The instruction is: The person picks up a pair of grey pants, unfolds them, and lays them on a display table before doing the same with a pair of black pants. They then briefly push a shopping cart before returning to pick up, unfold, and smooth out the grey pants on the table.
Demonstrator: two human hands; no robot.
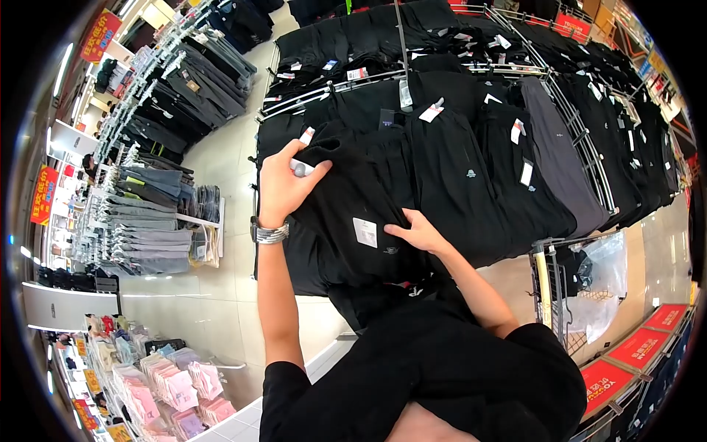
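Observation:
A pair of black trousers (342,199) lies over the front of the rack, its waistband raised at the upper left. My left hand (286,180), with a metal watch (269,231) at the wrist, is closed on that waistband. A white tag and a small grey round piece (300,169) show by its thumb. My right hand (421,233) pinches the right edge of the same trousers, its other fingers partly hidden by the cloth. Just left of its thumb is a white rectangular label (364,232) on the fabric.
Stacks of black trousers with tags (449,162) fill the metal-railed rack, with a dark grey pair (549,147) at right. A wire cart (549,295) holding plastic stands at lower right. Hanging trousers (177,96) and pink garments (173,383) line the left, across a tiled aisle (228,169).

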